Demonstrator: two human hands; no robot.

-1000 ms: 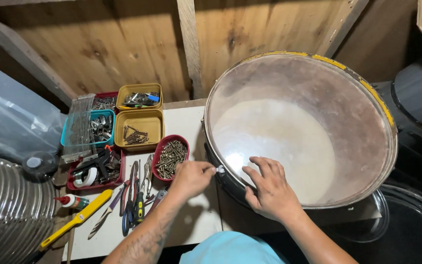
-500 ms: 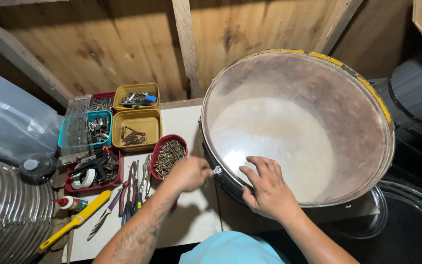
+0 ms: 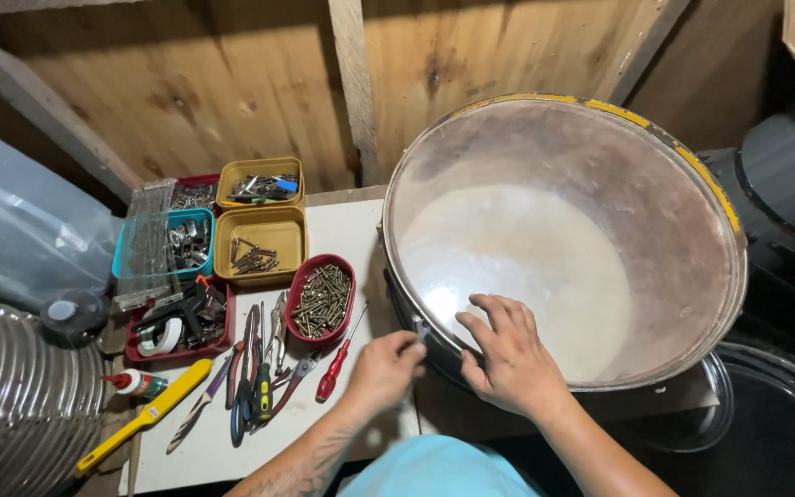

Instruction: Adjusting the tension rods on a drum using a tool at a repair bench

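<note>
— Steel rim first, then: where do the hands sit on that drum point(image 3: 563, 239)?

— Left hand point(image 3: 384, 368) is bunched at the near edge of the hoop, fingertips drawn together on a small bright fitting at the rim, probably a tension rod or its key, though it is too small to tell; right hand point(image 3: 508, 354) lies flat on the drumhead just beyond it, fingers point(image 3: 494, 317) spread and pressing lightly.

— How would you do this bit well?

— I'd judge it wants small, even turns; keep the flat hand steady so the shell doesn't roll; keep the pinching fingertips square on the fitting so nothing slips off; a red-handled screwdriver point(image 3: 338, 359) lies just left of the left hand's fingers if a tool is wanted.

— And the drum itself?

— Large and round, tilted against the plank wall, its near edge on the white bench point(image 3: 361, 230) right under both hands; head is translucent, pale and worn to a whitish patch at the centre, brownish and scuffed toward the rim; a yellow band runs along the far upper edge of the hoop.

— Anything else close by?

— A red tub of screws point(image 3: 322, 299) beyond and left of the left fingertips; pliers point(image 3: 255, 387) farther left.
</note>
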